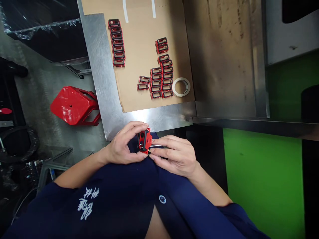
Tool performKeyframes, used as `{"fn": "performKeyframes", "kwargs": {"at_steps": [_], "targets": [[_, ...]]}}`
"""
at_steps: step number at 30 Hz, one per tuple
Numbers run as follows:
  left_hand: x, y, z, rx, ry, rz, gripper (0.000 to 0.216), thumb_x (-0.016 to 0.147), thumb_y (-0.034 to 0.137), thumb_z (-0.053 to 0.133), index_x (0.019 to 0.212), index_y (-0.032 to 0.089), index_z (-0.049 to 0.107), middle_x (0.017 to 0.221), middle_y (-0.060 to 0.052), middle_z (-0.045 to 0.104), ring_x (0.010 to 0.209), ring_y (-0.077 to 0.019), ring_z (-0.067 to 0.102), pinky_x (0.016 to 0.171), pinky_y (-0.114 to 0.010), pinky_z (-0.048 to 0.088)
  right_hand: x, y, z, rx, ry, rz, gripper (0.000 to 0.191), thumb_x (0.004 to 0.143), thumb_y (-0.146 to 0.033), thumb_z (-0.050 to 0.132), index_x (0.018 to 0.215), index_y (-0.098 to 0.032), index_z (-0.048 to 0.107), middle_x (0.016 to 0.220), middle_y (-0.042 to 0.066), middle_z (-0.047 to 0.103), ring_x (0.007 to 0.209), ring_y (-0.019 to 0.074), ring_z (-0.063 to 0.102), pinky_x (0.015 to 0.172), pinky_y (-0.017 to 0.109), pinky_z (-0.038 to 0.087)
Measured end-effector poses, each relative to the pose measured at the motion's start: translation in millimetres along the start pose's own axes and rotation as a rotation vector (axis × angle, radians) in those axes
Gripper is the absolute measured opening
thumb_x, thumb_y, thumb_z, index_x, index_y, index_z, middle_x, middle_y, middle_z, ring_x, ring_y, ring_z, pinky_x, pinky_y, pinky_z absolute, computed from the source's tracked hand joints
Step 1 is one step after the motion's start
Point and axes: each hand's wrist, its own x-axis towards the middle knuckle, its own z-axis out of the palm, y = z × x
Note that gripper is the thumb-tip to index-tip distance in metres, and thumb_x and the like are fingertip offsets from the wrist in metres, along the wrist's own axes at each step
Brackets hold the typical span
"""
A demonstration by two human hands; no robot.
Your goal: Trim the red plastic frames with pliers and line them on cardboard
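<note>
Over my dark blue lap, my left hand [124, 143] grips a small red-and-black rectangular plastic frame [144, 141] by its left side. My right hand [174, 155] comes in from the other side, its fingertips at the frame's lower right. A thin metal tool [156, 145], perhaps a blade, pokes out between those fingers and the frame, its tip hidden. Further up, several matching frames [116, 43] lie in rows on a brown cardboard sheet [136, 49], out of reach of both hands' fingers. A ring of masking tape [175, 89] lies beside them.
The cardboard rests on a brushed steel table [103, 79] whose front edge is just beyond my hands. A red plastic stool [72, 106] stands on the grey floor to the left. A green panel [261, 181] fills the lower right, below a steel ledge.
</note>
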Motion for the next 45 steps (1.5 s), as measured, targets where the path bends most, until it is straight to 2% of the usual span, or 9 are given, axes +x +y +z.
{"fn": "performKeyframes", "kwargs": {"at_steps": [9, 21, 31, 41, 45], "targets": [[-1.4, -4.0, -1.4, -0.012, 0.001, 0.002, 0.083, 0.08, 0.036, 0.081, 0.153, 0.022, 0.043, 0.132, -0.017, 0.059, 0.121, -0.0275, 0.061, 0.101, -0.043, 0.058, 6.7, -2.4, -1.7, -0.048, -0.022, -0.011, 0.009, 0.089, -0.017, 0.077, 0.097, -0.018, 0.075, 0.104, 0.007, 0.075, 0.082, 0.0159, 0.072, 0.069, 0.027, 0.061], [-2.7, -7.1, 0.1, -0.043, 0.008, -0.007, 0.085, 0.08, 0.037, 0.082, 0.154, 0.024, 0.042, 0.135, -0.017, 0.057, 0.125, -0.0279, 0.059, 0.104, -0.044, 0.057, 5.5, -3.3, -3.2, -0.077, -0.032, -0.017, 0.01, 0.089, -0.017, 0.078, 0.099, -0.017, 0.076, 0.104, 0.008, 0.075, 0.081, 0.0159, 0.072, 0.067, 0.027, 0.061], [0.6, -7.9, -3.8, 0.003, -0.015, 0.056, 0.093, 0.077, 0.039, 0.085, 0.157, 0.024, 0.04, 0.135, -0.018, 0.06, 0.121, -0.0282, 0.062, 0.099, -0.044, 0.059, 8.8, -7.1, -9.8, -0.1, -0.112, -0.003, 0.01, 0.093, -0.016, 0.073, 0.102, -0.015, 0.076, 0.105, 0.007, 0.074, 0.087, 0.0173, 0.073, 0.076, 0.028, 0.064], [-6.5, -9.3, -4.9, -0.047, 0.005, -0.054, 0.095, 0.072, 0.039, 0.089, 0.155, 0.028, 0.043, 0.136, -0.015, 0.06, 0.124, -0.0286, 0.061, 0.103, -0.045, 0.057, 10.0, -12.8, -7.9, -0.114, -0.13, 0.025, 0.011, 0.097, -0.014, 0.068, 0.106, -0.015, 0.073, 0.106, 0.008, 0.074, 0.09, 0.018, 0.074, 0.079, 0.029, 0.065], [-10.3, -10.2, -4.1, -0.089, 0.016, -0.094, 0.095, 0.07, 0.035, 0.091, 0.154, 0.03, 0.045, 0.138, -0.014, 0.059, 0.124, -0.028, 0.061, 0.099, -0.042, 0.06, 10.9, -15.4, -8.0, -0.137, -0.13, -0.003, 0.01, 0.096, -0.012, 0.067, 0.105, -0.013, 0.073, 0.103, 0.008, 0.075, 0.086, 0.0171, 0.074, 0.076, 0.027, 0.065]]}}
